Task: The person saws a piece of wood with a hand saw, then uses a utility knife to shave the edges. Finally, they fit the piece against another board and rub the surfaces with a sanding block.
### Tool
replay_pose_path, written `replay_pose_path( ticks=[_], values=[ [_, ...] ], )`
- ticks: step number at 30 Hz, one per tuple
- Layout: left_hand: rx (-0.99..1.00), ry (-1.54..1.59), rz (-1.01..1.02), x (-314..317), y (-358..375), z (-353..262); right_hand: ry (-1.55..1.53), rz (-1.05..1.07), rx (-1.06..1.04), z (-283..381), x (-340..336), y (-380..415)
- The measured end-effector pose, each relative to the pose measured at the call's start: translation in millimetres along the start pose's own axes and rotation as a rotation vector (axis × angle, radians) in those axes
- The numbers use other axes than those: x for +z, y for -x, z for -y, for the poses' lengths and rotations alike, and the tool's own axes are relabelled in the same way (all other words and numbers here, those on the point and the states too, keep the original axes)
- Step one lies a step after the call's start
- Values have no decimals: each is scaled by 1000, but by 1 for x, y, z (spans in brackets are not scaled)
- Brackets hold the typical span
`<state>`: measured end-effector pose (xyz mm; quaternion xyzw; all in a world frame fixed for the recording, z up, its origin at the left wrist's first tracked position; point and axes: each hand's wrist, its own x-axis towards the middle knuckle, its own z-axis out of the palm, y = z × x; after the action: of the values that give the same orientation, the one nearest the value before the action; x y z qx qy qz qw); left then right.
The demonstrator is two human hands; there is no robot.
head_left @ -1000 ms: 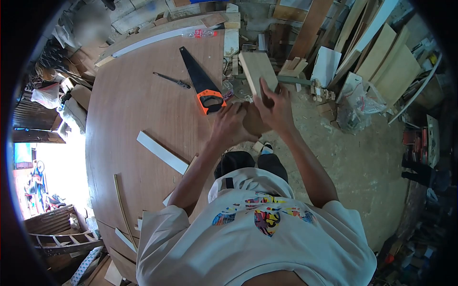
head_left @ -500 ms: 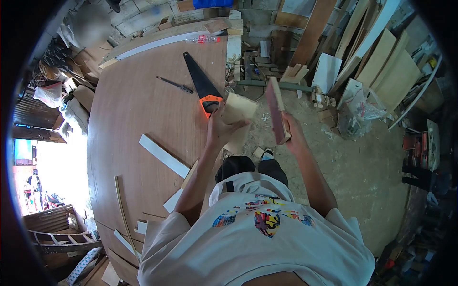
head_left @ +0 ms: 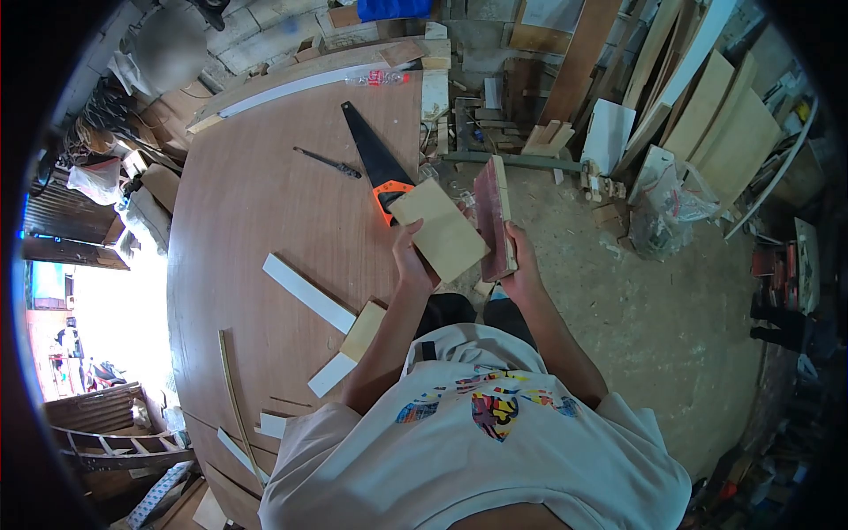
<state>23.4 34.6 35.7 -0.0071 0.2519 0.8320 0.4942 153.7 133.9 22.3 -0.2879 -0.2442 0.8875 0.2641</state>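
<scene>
Near the table's right edge, my left hand [head_left: 413,256] is closed on a pale rectangular wooden block [head_left: 440,230], tilted, its thumb on the upper face. My right hand [head_left: 521,256] grips a board with a reddish-brown face [head_left: 490,216] and a light wooden edge, held nearly upright. The lower right corner of the block is close to the board; whether they touch I cannot tell. Just behind the block, a handsaw with an orange and black handle [head_left: 385,193] lies on the brown table [head_left: 256,212]. A thin dark tool [head_left: 327,162] rests left of the saw.
White strips [head_left: 309,293] and a small wooden piece [head_left: 363,331] lie beside my left forearm. A plastic bottle [head_left: 378,79] is at the table's far end. Planks [head_left: 583,62] lean at the back right, near a clear plastic bag [head_left: 667,212] on the floor.
My left hand has moved from beside the saw handle and closed on the pale block, which is now raised and turned. My right hand has brought the reddish board left, closer to it.
</scene>
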Motion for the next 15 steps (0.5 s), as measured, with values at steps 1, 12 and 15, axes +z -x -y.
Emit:
replay_pose_path(
  ticks=[1,12,15],
  values=[
    [1,-1,0,1,1,-4,7,-45,-23,0,-6,0],
    [41,-655,100,-27,-12,-16,911,66,-534,31,40,41],
    [207,-682,208,20,10,-3,1418,277,-898,30,57,35]
  ],
)
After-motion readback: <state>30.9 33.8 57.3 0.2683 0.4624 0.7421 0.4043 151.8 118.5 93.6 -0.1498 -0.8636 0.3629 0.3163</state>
